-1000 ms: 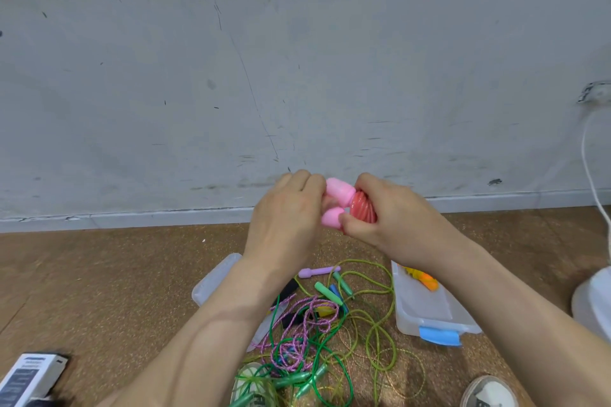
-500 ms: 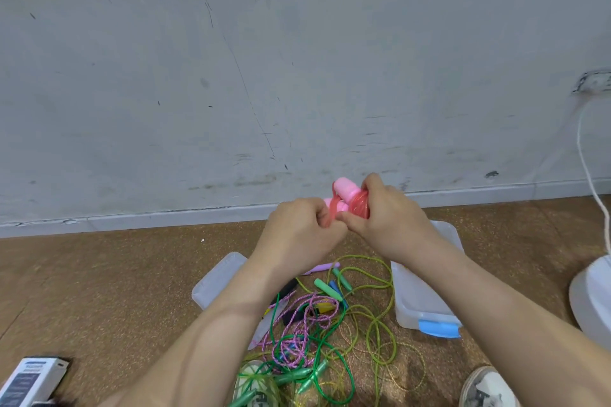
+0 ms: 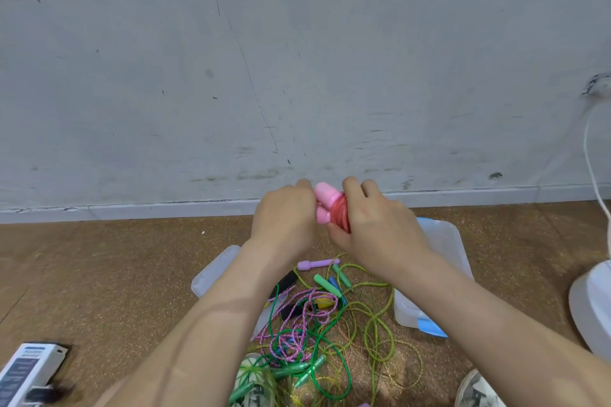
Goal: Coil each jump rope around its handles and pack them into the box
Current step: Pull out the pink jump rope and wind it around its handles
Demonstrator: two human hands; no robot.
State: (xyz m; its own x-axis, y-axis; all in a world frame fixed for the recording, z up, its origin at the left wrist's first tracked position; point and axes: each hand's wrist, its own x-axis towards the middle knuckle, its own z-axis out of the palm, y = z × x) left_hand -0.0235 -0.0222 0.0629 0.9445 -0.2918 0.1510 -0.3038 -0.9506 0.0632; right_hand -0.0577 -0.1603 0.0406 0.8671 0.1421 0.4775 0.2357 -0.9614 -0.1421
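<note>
Down at our feet, a tangle of loose jump ropes (image 3: 317, 334) sprawls over the brown floor (image 3: 99, 274): green, yellow-green and a pink-purple braided one, their handles scattered through it. A white carton (image 3: 24, 370) lies at our near left, and the toe of a shoe (image 3: 476, 390) pokes in at our near right. Just past the tangle, a clear lid (image 3: 211, 274) lies on the left and the clear box (image 3: 443, 261) with a blue latch stands on the right, partly behind our right forearm. Up above all that, we've got both hands together in mid-air: our right hand (image 3: 373, 224) is clamped around the red coil wound on the pink jump rope (image 3: 334, 208), while our left hand (image 3: 284, 218) closes on the pink handle ends from the other side. Behind them runs the scuffed grey wall (image 3: 264, 59), with a white cable (image 3: 591, 158) hanging at far right.
</note>
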